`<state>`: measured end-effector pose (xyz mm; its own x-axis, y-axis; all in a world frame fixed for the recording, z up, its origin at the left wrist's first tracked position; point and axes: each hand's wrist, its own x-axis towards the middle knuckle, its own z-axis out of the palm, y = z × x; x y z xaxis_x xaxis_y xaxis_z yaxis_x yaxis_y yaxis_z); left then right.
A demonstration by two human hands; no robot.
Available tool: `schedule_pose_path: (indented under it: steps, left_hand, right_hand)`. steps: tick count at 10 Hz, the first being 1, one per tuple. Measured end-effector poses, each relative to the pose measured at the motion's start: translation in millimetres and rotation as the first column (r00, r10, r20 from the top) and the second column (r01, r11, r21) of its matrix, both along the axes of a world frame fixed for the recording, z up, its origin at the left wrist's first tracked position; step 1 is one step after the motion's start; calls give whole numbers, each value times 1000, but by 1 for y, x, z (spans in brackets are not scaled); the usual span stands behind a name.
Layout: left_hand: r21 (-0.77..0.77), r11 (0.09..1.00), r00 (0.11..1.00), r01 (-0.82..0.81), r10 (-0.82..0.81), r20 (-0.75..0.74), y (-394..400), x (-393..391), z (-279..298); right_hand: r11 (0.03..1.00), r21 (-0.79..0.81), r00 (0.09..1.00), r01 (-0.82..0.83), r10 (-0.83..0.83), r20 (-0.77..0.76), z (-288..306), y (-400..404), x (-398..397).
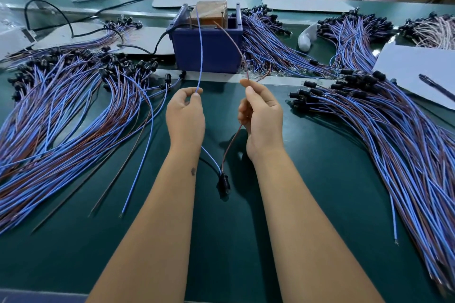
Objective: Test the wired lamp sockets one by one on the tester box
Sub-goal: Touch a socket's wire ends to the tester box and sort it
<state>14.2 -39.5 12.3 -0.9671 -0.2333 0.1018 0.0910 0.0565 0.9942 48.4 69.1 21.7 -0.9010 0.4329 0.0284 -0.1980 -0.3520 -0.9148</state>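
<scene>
Here the left hand (186, 115) pinches a thin blue wire (200, 51) between thumb and forefinger, and the right hand (262, 115) pinches a thin brown wire (231, 42) the same way, its other fingers curled toward the palm. Both wires rise from the fingertips toward the top of the tester box (209, 44), a dark blue plastic case with upright side plates and a brown block inside it; whether the wire ends touch its contacts cannot be told. Below the hands the two wires drop between the wrists and meet at a small black lamp socket (223, 183), which hangs just above the green table mat (221, 253), midway between the forearms. To the left lies a fanned heap of wired sockets (61, 106), slender blue and brown leads ending in glossy black caps; a similar heap (394, 135) spreads to the right, and more bundles lie behind the box. A black power cable (157, 42) runs into the box's left side. A white sheet (418, 66) carrying a dark pen (435, 86) rests at the right edge.
</scene>
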Motion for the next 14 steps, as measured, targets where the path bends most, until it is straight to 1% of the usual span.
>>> schedule_pose_path:
  steps: [1, 3, 5, 7, 8, 11, 14]
  left_hand:
    - [17, 1000, 1000, 8, -8, 20, 0, -2, -1]
    - [29, 1000, 999, 0, -1, 41, 0, -2, -1]
    - [36, 999, 998, -13, 11, 67, -1, -2, 1]
    - [47, 999, 997, -23, 20, 71, -1, -3, 0]
    - [61, 998, 996, -28, 23, 82, -1, -4, -1]
    - [89, 992, 992, -89, 80, 97, -2, -7, -3]
    - [104, 991, 992, -87, 77, 97, -2, -8, -4]
  right_hand:
    - [999, -31, 1000, 13, -13, -3, 0, 0, 0]
    - [999, -19, 999, 35, -35, 16, 1, 1, -5]
    - [998, 53, 999, 20, -21, 24, 1, 0, -11]
    - [985, 171, 999, -7, 2, 33, -4, -2, -13]
    - [982, 191, 999, -12, 5, 36, -5, -2, -13]
    - [982, 190, 999, -10, 4, 32, -4, -2, -12]
    - [981, 195, 1000, -11, 5, 29, -3, -2, -11]
